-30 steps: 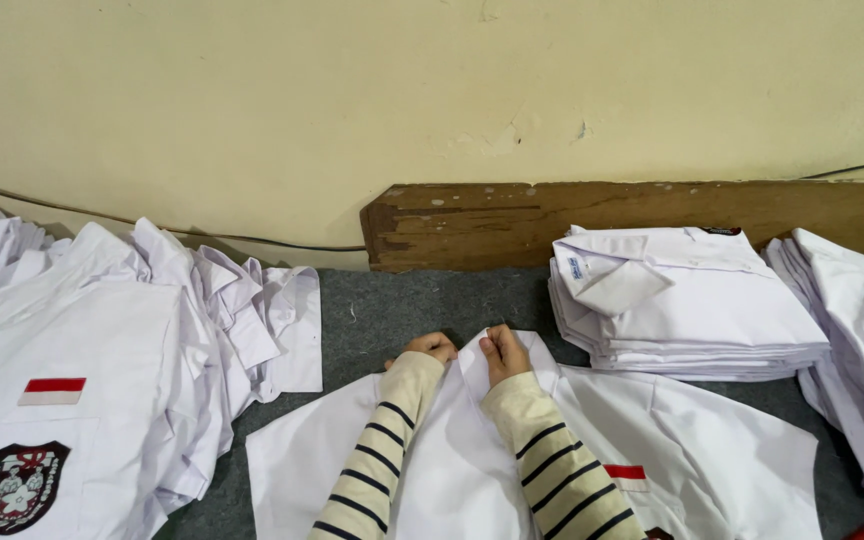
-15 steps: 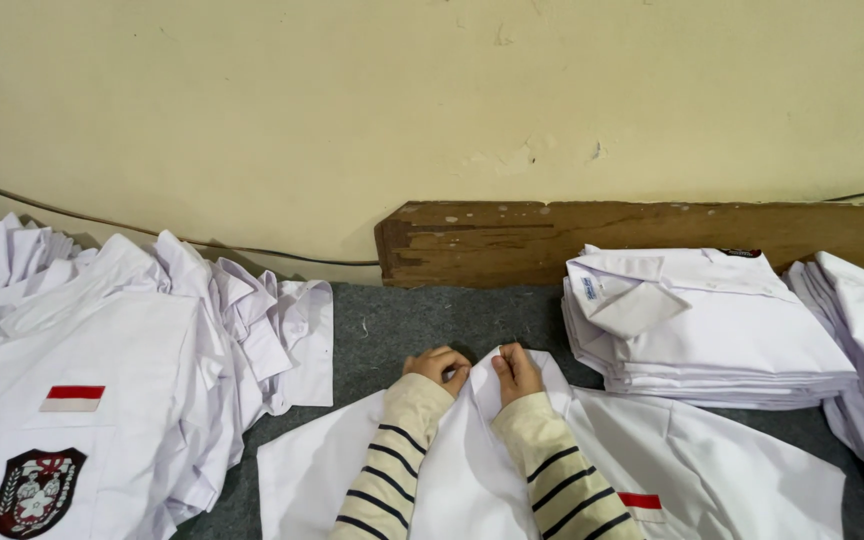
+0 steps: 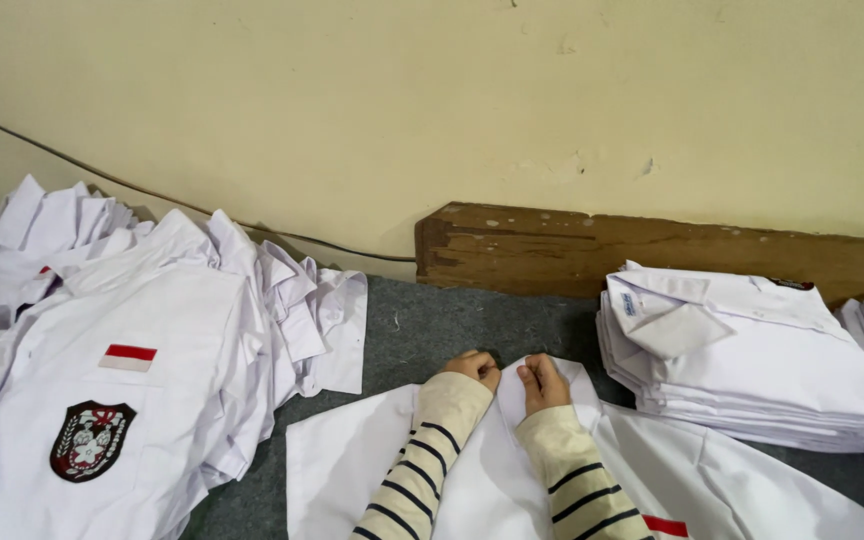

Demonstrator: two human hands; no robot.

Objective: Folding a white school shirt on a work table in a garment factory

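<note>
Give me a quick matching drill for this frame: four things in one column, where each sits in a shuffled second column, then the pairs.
Things:
1. loose heap of white shirts
2. folded stack of white shirts
3. wooden board
4. spread-out white shirt

Places:
A. against the base of the wall
B. on the grey mat, under both hands
C. left side, top shirt showing a crest patch
D. right side, neatly piled

Pairs: 1-C, 2-D, 3-A, 4-B. The left hand and right hand both pinch the spread-out shirt at its collar end.
</note>
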